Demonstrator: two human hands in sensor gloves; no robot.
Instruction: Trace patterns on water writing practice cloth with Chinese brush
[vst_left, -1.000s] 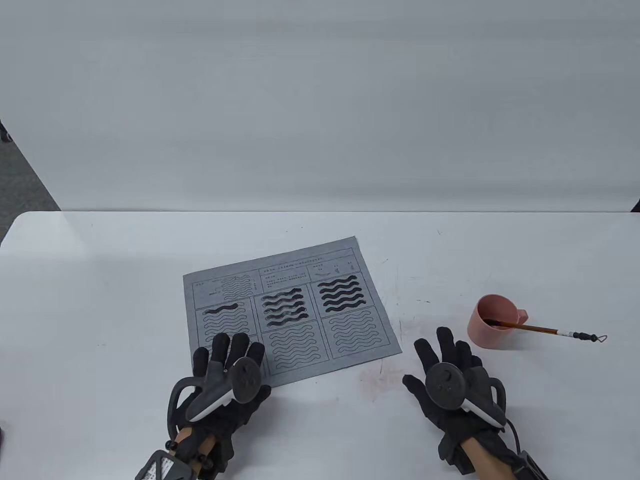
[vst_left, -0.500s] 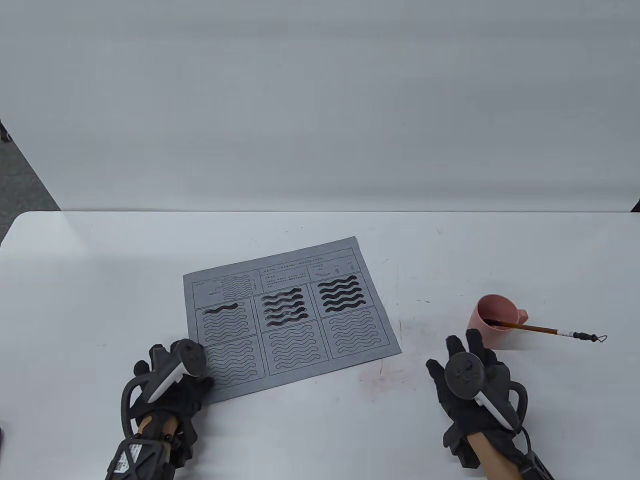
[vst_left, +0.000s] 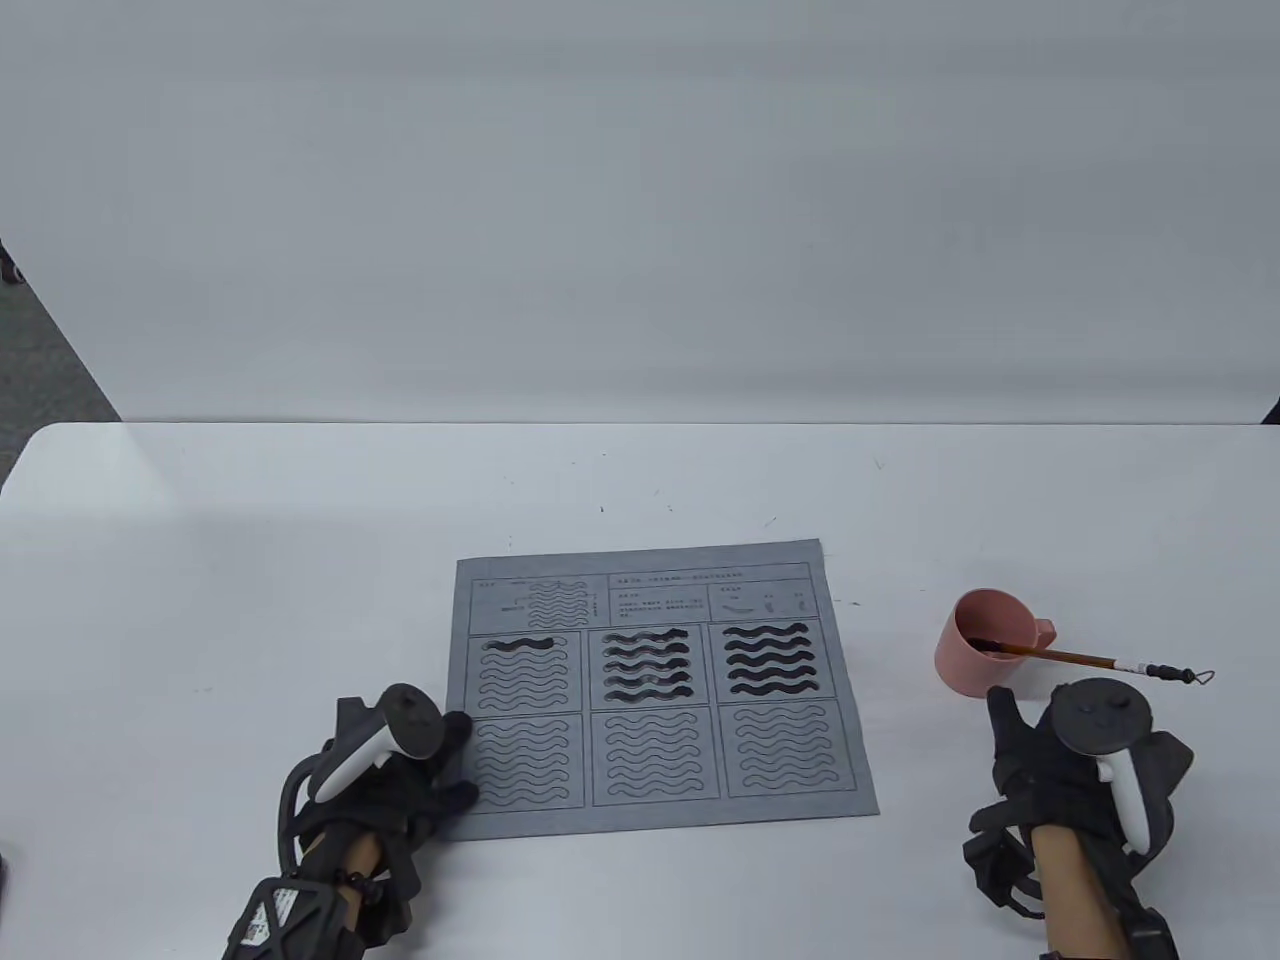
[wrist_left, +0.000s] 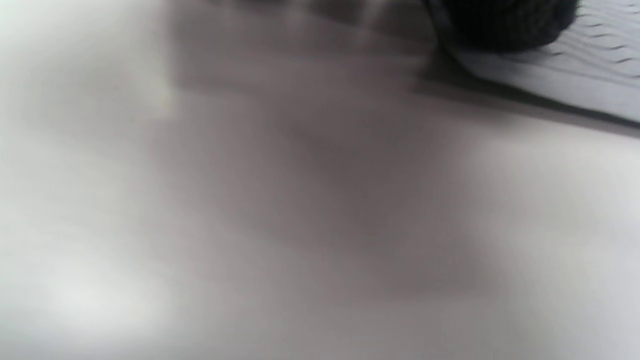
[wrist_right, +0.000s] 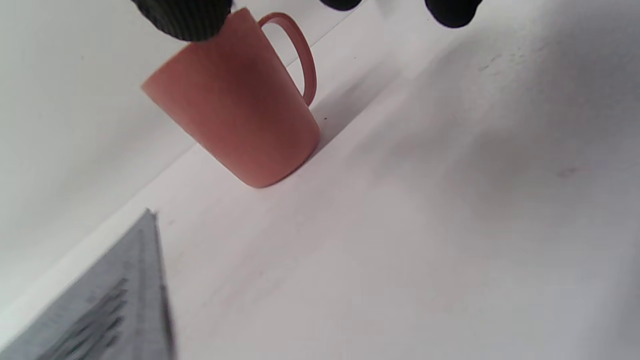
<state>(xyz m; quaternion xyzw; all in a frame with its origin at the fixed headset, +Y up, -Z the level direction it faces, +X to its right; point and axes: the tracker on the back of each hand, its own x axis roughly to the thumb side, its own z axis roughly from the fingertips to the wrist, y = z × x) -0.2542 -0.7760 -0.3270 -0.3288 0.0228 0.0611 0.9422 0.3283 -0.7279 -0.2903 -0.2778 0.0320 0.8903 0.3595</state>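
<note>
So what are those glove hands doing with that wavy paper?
It's a cloth for painting wavy lines with water. The left hand rests on its near left corner. The right hand is beside the pink cup, holding nothing. The brush sits with its tip in the cup. Two squares are all filled dark, one has just one dark wave, and the bottom row is unpainted.
</note>
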